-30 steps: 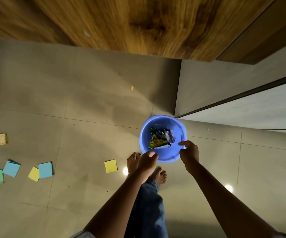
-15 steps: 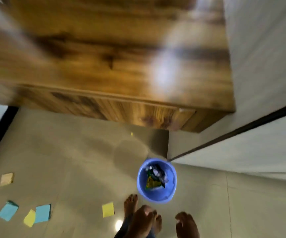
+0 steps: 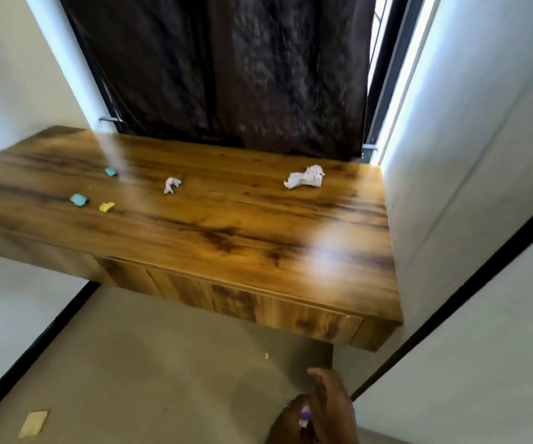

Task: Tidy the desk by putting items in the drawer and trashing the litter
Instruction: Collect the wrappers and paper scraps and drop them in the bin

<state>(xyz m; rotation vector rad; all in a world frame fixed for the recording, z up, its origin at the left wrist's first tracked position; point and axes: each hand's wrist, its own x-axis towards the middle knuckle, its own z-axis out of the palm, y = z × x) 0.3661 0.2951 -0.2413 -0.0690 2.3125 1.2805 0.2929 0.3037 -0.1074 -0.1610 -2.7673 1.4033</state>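
Observation:
On the wooden desk point(image 3: 226, 225) lie a large crumpled white paper point(image 3: 305, 177), a small white paper ball point(image 3: 171, 184), two crumpled teal scraps point(image 3: 79, 199) point(image 3: 111, 171) and a crumpled yellow scrap point(image 3: 107, 206). The shut drawer front point(image 3: 242, 302) runs under the desk's front edge. At the bottom edge, my right hand point(image 3: 332, 408) is raised with its fingers fairly straight and holds nothing. My left hand point(image 3: 286, 423) sits beside it, blurred and partly cut off. Between them shows a sliver of the blue bin point(image 3: 305, 413).
A dark curtain point(image 3: 226, 68) hangs behind the desk. White walls close in on the left and right. On the grey floor lie a pale sticky note point(image 3: 33, 423) and a tiny yellow scrap point(image 3: 266, 356).
The view has swung up from the floor and the blue bin to the desk top. Both hands have dropped to the bottom edge of the view.

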